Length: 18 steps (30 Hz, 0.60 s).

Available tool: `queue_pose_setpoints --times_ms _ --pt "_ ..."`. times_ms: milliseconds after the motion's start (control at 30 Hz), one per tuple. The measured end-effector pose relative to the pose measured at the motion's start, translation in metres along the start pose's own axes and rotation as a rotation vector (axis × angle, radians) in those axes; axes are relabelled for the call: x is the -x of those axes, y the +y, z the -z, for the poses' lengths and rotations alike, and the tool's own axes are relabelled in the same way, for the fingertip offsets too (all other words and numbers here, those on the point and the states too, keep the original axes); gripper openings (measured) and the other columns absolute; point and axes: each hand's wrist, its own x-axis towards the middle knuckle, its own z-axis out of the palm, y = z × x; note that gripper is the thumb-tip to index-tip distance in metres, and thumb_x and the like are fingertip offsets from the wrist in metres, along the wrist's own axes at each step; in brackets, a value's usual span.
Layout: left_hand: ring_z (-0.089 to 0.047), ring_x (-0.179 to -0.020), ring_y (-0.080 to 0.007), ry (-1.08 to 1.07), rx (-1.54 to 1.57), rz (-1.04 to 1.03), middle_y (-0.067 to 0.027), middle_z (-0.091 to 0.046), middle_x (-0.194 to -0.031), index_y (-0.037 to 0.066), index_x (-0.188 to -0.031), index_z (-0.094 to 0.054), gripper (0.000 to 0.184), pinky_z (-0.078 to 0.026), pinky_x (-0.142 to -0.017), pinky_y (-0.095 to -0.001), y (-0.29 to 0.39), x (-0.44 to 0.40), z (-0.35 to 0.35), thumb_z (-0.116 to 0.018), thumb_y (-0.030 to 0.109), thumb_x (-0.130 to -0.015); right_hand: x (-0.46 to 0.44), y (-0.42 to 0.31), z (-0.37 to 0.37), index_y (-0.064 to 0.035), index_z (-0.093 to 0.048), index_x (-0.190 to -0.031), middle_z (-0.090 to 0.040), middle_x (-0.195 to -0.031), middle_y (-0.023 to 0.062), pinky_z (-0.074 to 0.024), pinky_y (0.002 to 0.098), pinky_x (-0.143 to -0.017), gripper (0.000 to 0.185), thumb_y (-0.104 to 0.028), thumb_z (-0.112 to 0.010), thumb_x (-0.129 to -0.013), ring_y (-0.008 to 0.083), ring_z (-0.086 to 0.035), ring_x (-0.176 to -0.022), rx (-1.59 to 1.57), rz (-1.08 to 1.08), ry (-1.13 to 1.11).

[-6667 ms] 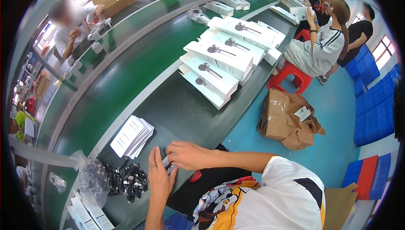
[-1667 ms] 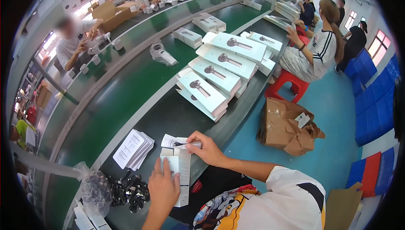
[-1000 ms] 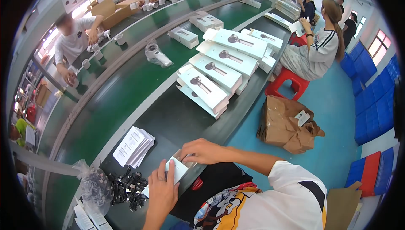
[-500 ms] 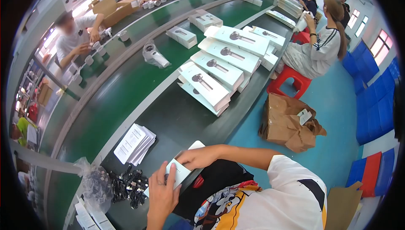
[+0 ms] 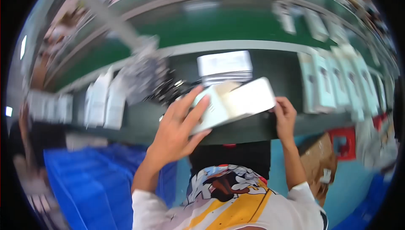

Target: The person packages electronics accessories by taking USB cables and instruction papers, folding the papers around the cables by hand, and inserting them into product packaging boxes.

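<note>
My left hand [image 5: 179, 124] is closed round the pale green and white box [image 5: 213, 108], which lies tilted above the bench with its end flap raised to the right. At the edge of that flap, my right hand [image 5: 285, 116] has its fingers bent together, pinching or touching the flap's corner; blur hides which. Behind the box sits a stack of white leaflets [image 5: 225, 65]. To its left are the black cables [image 5: 175, 87], partly behind my left hand, and a clear plastic bag [image 5: 145, 71].
Printed boxes [image 5: 325, 82] stand in a row at the right. More white boxes [image 5: 105, 103] are at the left, beside a person's arm [image 5: 26, 128]. Blue crates [image 5: 88, 183], a brown bag [image 5: 318, 158] and a red stool [image 5: 344, 143] are below the bench.
The view has swung left and down, with blur. My right hand has come out of the box's open end to the flap's edge, while my left hand still holds the box.
</note>
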Motion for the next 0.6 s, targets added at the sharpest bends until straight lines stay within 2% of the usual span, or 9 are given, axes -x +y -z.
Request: queue_pose_setpoints --times_ms 33,133,200,267,333,400,433,600 --pt "-0.060 -0.114 -0.0392 0.080 -0.003 0.017 -0.0253 -0.044 -0.152 0.003 -0.148 -0.049 0.081 -0.046 -0.103 -0.0459 -0.009 0.001 0.009 -0.083 0.011 -0.075 0.001 0.002 -0.010 0.0029 -0.068 -0.109 -0.071 -0.098 0.0083 -0.0536 0.0272 -0.084 0.016 -0.009 -0.058 -0.104 0.0133 -0.066 -0.089 -0.009 -0.012 -0.035" --pt "-0.058 -0.121 -0.0396 0.234 -0.099 0.161 -0.0259 -0.045 -0.152 0.004 -0.151 -0.047 0.079 -0.051 -0.096 -0.0421 -0.025 0.015 0.047 -0.080 0.007 -0.079 0.003 0.006 -0.027 0.0047 -0.068 -0.107 -0.070 -0.096 0.0084 -0.0528 0.0270 -0.083 0.016 -0.007 -0.057 -0.103 0.0136 -0.066 -0.088 0.096 0.031 -0.083" --pt "-0.059 -0.122 -0.0378 0.332 -0.337 0.235 -0.0246 -0.046 -0.152 0.005 -0.152 -0.047 0.078 -0.053 -0.092 -0.0395 -0.036 0.028 0.074 -0.078 0.005 -0.081 0.002 0.004 -0.028 0.0048 -0.068 -0.107 -0.071 -0.095 0.0088 -0.0526 0.0272 -0.082 0.016 -0.006 -0.057 -0.102 0.0139 -0.066 -0.087 0.090 0.023 -0.125" --pt "-0.048 -0.140 -0.0323 0.422 -0.437 0.375 -0.0199 -0.045 -0.156 0.003 -0.154 -0.042 0.075 -0.043 -0.109 -0.0376 -0.048 0.038 0.106 -0.072 0.007 -0.085 0.002 0.004 -0.028 0.0045 -0.069 -0.106 -0.071 -0.094 0.0093 -0.0527 0.0276 -0.081 0.015 -0.005 -0.057 -0.102 0.0142 -0.067 -0.086 0.109 0.027 -0.130" --pt "-0.050 -0.138 -0.0336 0.392 -0.556 0.505 -0.0208 -0.046 -0.154 0.003 -0.154 -0.042 0.069 -0.043 -0.109 -0.0376 -0.066 0.046 0.131 -0.068 0.004 -0.089 0.000 0.000 -0.030 0.0039 -0.069 -0.106 -0.072 -0.092 0.0098 -0.0528 0.0281 -0.080 0.015 -0.004 -0.058 -0.101 0.0147 -0.067 -0.084 0.146 0.035 -0.137" --pt "-0.059 -0.117 -0.0372 0.293 -0.738 0.570 -0.0196 -0.046 -0.154 0.010 -0.154 -0.042 0.074 -0.048 -0.100 -0.0434 -0.105 0.066 0.146 -0.072 0.007 -0.087 -0.001 -0.001 -0.037 0.0035 -0.069 -0.105 -0.072 -0.091 0.0099 -0.0529 0.0287 -0.079 0.014 -0.003 -0.058 -0.099 0.0151 -0.067 -0.082 0.146 0.055 -0.151" --pt "-0.058 -0.118 -0.0399 0.244 -0.853 0.552 -0.0200 -0.046 -0.154 0.010 -0.154 -0.042 0.071 -0.046 -0.101 -0.0475 -0.128 0.079 0.152 -0.071 0.013 -0.088 -0.001 -0.001 -0.040 0.0033 -0.070 -0.105 -0.072 -0.090 0.0100 -0.0530 0.0289 -0.078 0.014 -0.002 -0.059 -0.099 0.0153 -0.067 -0.081 0.144 0.068 -0.160" --pt "-0.054 -0.126 -0.0417 0.002 -0.897 0.807 -0.0188 -0.045 -0.156 0.011 -0.153 -0.043 0.072 -0.044 -0.106 -0.0488 -0.204 0.108 0.160 -0.072 0.022 -0.089 0.005 -0.010 -0.054 0.0019 -0.070 -0.104 -0.073 -0.091 0.0114 -0.0535 0.0300 -0.077 0.013 -0.002 -0.061 -0.096 0.0175 -0.069 -0.081 0.189 0.094 -0.266"
